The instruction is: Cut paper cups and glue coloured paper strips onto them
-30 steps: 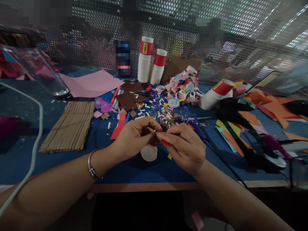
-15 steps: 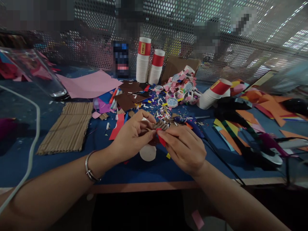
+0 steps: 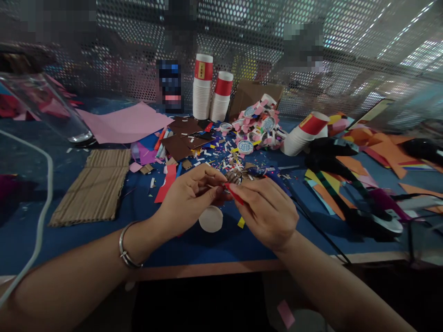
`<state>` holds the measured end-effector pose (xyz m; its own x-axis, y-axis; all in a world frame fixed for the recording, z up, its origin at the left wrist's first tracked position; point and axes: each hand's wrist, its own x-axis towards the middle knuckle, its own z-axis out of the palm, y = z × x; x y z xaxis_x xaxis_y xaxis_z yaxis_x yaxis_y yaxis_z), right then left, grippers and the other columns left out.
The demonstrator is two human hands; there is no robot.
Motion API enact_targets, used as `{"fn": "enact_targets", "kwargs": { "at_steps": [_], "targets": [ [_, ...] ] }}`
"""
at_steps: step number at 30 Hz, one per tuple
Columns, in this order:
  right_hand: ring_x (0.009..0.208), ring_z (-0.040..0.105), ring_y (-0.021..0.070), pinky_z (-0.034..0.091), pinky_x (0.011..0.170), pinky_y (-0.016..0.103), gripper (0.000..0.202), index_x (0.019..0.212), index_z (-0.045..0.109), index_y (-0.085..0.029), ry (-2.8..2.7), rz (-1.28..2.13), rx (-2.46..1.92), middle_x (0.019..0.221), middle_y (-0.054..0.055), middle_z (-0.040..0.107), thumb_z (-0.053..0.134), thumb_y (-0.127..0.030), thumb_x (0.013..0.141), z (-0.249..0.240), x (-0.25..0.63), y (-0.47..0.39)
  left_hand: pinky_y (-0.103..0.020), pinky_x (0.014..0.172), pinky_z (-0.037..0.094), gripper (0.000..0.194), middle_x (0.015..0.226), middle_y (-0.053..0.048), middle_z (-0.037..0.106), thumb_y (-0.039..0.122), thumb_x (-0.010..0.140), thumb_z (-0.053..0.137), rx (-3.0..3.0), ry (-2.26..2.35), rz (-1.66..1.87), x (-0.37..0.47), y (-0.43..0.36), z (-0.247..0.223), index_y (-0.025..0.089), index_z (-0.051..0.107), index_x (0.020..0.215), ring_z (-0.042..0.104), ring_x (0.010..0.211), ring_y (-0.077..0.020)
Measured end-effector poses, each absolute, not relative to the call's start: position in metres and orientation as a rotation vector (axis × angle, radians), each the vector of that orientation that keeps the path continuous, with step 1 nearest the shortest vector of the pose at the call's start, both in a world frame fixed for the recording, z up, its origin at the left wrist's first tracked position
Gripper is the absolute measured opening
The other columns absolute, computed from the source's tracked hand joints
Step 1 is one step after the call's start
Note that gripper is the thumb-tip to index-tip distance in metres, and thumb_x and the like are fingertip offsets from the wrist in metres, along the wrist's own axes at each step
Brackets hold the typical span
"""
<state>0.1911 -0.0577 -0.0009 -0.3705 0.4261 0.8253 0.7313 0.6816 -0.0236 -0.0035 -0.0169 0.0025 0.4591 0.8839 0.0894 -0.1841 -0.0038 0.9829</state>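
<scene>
My right hand (image 3: 268,210) pinches a small red paper piece (image 3: 235,193) between thumb and fingertips. My left hand (image 3: 188,196) meets it at the middle of the table, thumb and fingers closed at the near end of the red piece; whatever else those fingertips hold is too small to make out. Just beyond the fingertips shows a piece of corrugated brown cardboard (image 3: 234,176). Below the hands a round pale disc (image 3: 211,219) lies on the blue table (image 3: 194,251), with a yellow scrap (image 3: 241,222) to its right.
Corrugated cardboard (image 3: 95,186) and a pink sheet (image 3: 124,124) lie left. Behind stand paper cup stacks (image 3: 202,92), near a heap of decorated pieces (image 3: 258,124). Right are a blue glue gun (image 3: 273,175), black-handled scissors (image 3: 341,193) and coloured paper. A glass container (image 3: 65,110) leans far left.
The red piece has turned to a narrower, more slanted angle between my fingers. The brown paper under my fingertips shows less. The whole view has shifted slightly.
</scene>
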Motion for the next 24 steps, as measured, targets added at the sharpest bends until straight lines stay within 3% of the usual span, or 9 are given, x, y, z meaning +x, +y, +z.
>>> {"fn": "enact_targets", "kwargs": {
  "at_steps": [7,13,22,24],
  "targets": [
    [0.079,0.072,0.0170,0.060,0.072,0.033,0.009,0.095,0.075,-0.021,-1.782,-0.097,-1.022,0.085,0.003,0.075,0.073,-0.012,0.094,0.001,0.191,-0.051,-0.022,0.079,0.066,0.013,0.094,-0.001,0.075,0.015,0.089,0.070,1.439,0.721,1.010,-0.005,-0.018,0.003,0.018,0.067,0.102,0.077,0.086,-0.0118],
    [0.076,0.067,0.0153,0.055,0.069,0.031,0.006,0.089,0.073,-0.021,-1.746,0.176,-1.111,0.083,0.001,0.071,0.073,-0.017,0.093,0.001,0.193,-0.048,-0.022,0.067,0.058,0.016,0.093,0.000,0.073,0.012,0.090,0.061,1.744,0.850,0.996,-0.009,-0.017,0.005,0.018,0.066,0.103,0.075,0.077,-0.0116],
    [0.083,0.064,0.0170,0.051,0.072,0.032,0.014,0.083,0.069,-0.020,-1.736,0.664,-1.170,0.088,0.004,0.069,0.075,-0.029,0.093,0.003,0.200,-0.043,-0.022,0.063,0.051,0.018,0.083,0.003,0.066,0.007,0.085,0.053,1.995,0.890,0.996,-0.013,-0.015,0.012,0.018,0.065,0.092,0.066,0.073,-0.0098],
    [0.077,0.062,0.0157,0.052,0.066,0.031,0.015,0.084,0.069,-0.020,-1.674,0.812,-1.181,0.088,0.003,0.069,0.075,-0.031,0.091,0.004,0.201,-0.043,-0.022,0.063,0.050,0.018,0.082,0.003,0.065,0.006,0.085,0.052,1.989,0.883,0.986,-0.013,-0.015,0.014,0.018,0.064,0.091,0.065,0.074,-0.0095]
  ]
}}
